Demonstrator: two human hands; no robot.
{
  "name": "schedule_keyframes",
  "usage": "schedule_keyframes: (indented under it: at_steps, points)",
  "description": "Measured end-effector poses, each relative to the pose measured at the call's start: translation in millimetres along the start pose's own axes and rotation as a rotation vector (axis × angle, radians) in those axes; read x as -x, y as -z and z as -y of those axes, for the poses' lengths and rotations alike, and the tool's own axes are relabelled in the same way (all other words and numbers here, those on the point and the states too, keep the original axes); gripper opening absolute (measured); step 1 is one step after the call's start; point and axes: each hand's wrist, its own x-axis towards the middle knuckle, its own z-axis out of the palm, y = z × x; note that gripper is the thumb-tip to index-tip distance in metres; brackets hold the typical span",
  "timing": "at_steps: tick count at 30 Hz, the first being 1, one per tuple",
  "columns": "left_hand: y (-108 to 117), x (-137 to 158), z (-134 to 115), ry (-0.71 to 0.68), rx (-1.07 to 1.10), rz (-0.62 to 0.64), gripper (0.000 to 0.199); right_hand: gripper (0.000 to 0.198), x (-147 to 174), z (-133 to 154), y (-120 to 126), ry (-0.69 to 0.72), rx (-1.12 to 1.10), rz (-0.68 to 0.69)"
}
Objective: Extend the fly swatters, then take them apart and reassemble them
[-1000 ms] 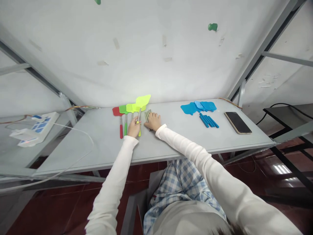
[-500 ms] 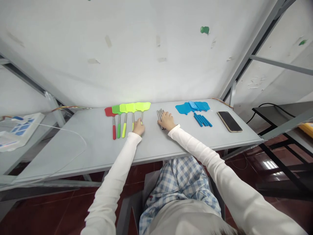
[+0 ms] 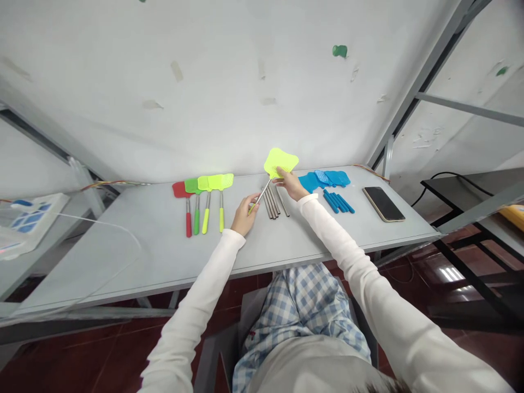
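A neon-yellow fly swatter (image 3: 281, 160) is lifted off the table between both hands, tilted with its head up and to the right. My left hand (image 3: 244, 214) is closed round its handle. At the base of the head, the fingers of my right hand (image 3: 291, 183) grip the swatter. Below them lie several bare metal rods (image 3: 273, 204) side by side. Left of my hands rest a red fly swatter (image 3: 189, 224), a green fly swatter (image 3: 197, 221) and two yellow fly swatters (image 3: 206, 221), their heads overlapping.
Blue swatter heads (image 3: 333, 178) overlap at the back right, with several blue handle grips (image 3: 339, 202) before them. A phone (image 3: 383, 204) lies farther right on the grey table (image 3: 155, 240). The white wall (image 3: 229, 131) stands behind; a thin white cable (image 3: 123, 225) crosses the left side.
My left hand has raised the rightmost yellow fly swatter and carried it right. My right hand has left the metal rods and taken hold of its head; the rods now lie more spread.
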Motion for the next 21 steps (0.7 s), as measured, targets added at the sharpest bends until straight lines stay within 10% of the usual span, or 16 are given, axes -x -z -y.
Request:
schedule_keyframes:
  at_steps: [5,12,21]
  points:
    - [4,1,8,0.060,0.022,-0.082,0.038,0.047,9,-6,-1,0.032,0.267,0.144]
    - [21,-2,37,0.335,-0.214,-0.265,0.051,0.043,36,-32,25,0.112,1.419,-0.225]
    - [-5,-4,-3,0.290,-0.499,-0.218,0.055,0.020,46,-27,52,-0.007,1.437,-0.176]
